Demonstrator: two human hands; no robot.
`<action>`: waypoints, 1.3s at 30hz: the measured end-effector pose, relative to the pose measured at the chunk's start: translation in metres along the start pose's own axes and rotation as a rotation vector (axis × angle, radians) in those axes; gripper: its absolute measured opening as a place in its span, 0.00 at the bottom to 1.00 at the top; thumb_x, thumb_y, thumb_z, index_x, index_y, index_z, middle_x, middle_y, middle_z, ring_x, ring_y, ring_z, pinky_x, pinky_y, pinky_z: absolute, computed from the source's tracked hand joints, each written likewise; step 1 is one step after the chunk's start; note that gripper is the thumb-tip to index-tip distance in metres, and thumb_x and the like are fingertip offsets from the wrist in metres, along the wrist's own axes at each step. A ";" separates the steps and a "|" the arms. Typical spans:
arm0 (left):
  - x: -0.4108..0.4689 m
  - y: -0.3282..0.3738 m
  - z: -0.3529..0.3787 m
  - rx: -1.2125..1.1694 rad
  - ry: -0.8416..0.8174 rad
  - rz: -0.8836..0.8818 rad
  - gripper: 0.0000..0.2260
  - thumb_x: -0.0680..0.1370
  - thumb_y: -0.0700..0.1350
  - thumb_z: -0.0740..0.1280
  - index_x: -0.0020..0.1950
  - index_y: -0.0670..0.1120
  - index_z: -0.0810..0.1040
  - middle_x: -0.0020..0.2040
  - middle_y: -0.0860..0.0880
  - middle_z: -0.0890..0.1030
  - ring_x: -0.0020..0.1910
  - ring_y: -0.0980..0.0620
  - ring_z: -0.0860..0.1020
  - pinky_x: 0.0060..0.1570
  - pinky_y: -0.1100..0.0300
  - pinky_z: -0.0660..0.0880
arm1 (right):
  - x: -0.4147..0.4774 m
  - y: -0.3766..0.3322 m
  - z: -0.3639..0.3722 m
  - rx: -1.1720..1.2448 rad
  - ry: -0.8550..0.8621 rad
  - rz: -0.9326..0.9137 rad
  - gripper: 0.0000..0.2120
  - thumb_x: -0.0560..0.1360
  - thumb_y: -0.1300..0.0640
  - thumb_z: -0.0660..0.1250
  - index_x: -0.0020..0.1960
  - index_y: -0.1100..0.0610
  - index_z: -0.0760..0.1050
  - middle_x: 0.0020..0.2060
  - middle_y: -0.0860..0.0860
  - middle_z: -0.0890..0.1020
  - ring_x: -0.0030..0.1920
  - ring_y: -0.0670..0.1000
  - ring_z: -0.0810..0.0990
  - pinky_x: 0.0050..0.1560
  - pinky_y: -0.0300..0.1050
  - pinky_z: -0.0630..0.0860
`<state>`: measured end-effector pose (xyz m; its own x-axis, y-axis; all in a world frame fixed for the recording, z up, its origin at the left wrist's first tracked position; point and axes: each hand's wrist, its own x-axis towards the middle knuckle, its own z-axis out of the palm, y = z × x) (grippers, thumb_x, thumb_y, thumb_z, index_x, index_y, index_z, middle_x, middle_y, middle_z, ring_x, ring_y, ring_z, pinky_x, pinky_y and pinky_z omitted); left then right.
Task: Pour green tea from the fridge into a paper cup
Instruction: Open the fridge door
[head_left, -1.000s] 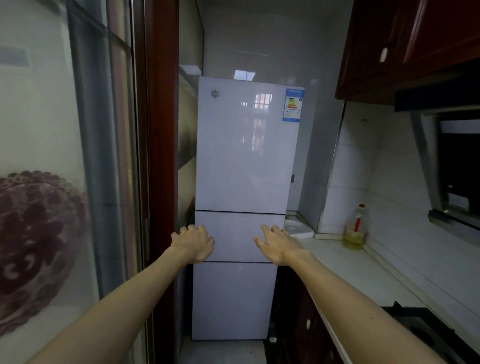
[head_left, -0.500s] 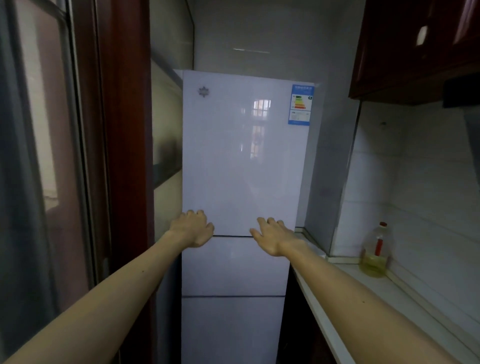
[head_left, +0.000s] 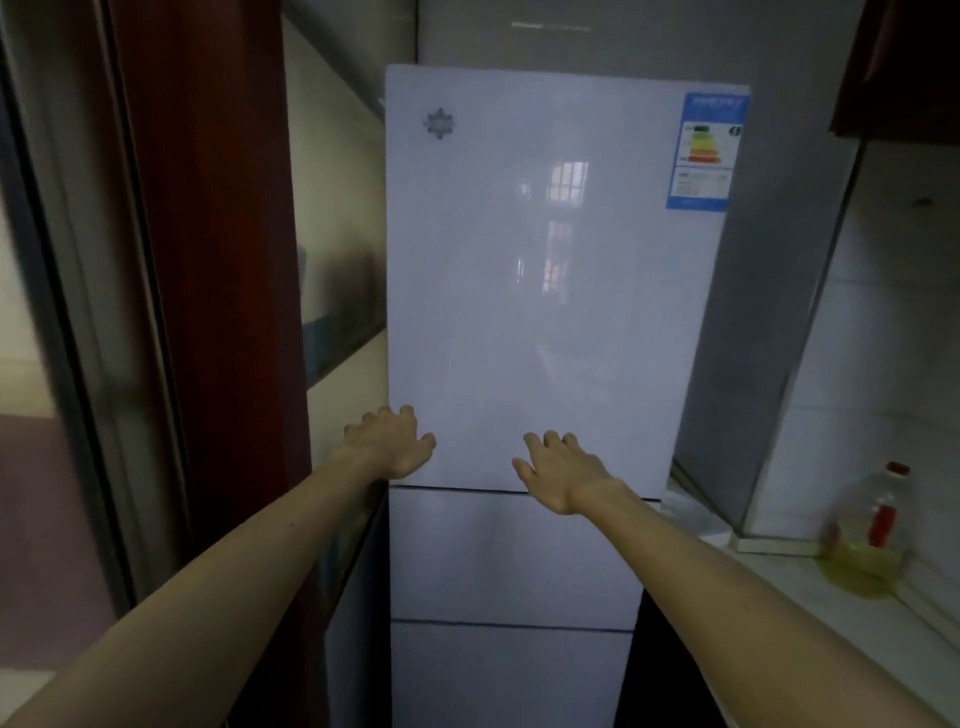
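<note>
A tall white fridge (head_left: 540, 291) with three doors stands straight ahead, all doors closed. A blue energy label (head_left: 709, 150) is stuck at its top right corner. My left hand (head_left: 392, 447) is at the lower left edge of the top door, fingers curled over that edge. My right hand (head_left: 561, 475) hovers with fingers spread in front of the bottom of the top door, holding nothing. No tea and no paper cup are in sight.
A white counter (head_left: 810, 613) runs along the right with a plastic bottle of yellow oil (head_left: 865, 540) against the tiled wall. A dark red door frame (head_left: 208, 291) and glass panel stand on the left. Dark cabinets (head_left: 904, 67) hang at the upper right.
I have come closer to the fridge, which now fills more of the view. My left hand has reached the left edge of the top door; my right hand has risen with it.
</note>
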<state>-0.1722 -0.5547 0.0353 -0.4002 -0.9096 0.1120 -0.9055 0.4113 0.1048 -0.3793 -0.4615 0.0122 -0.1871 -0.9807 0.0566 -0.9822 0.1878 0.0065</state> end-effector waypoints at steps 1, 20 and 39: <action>0.014 -0.002 0.002 -0.006 0.000 0.002 0.28 0.81 0.59 0.51 0.75 0.43 0.58 0.71 0.39 0.67 0.65 0.39 0.70 0.62 0.47 0.70 | 0.014 0.001 0.001 -0.002 0.005 0.002 0.27 0.84 0.44 0.45 0.78 0.56 0.53 0.75 0.57 0.61 0.72 0.60 0.60 0.65 0.58 0.67; 0.213 -0.037 0.006 -0.841 0.513 -0.088 0.33 0.79 0.51 0.61 0.78 0.46 0.47 0.74 0.40 0.60 0.69 0.38 0.65 0.68 0.40 0.64 | 0.248 -0.058 -0.124 0.011 0.818 -0.192 0.30 0.81 0.55 0.56 0.79 0.60 0.52 0.72 0.62 0.65 0.69 0.62 0.66 0.60 0.59 0.72; 0.253 -0.038 0.015 -1.427 0.536 0.064 0.25 0.81 0.42 0.59 0.77 0.50 0.56 0.69 0.47 0.71 0.63 0.50 0.72 0.64 0.53 0.69 | 0.350 -0.109 -0.152 -0.099 1.202 -0.156 0.29 0.80 0.48 0.49 0.80 0.53 0.51 0.79 0.58 0.51 0.78 0.64 0.48 0.75 0.67 0.41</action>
<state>-0.2412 -0.8016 0.0453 -0.0514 -0.8897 0.4537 0.1246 0.4451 0.8868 -0.3347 -0.8168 0.1834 0.1195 -0.3276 0.9372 -0.9773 0.1272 0.1691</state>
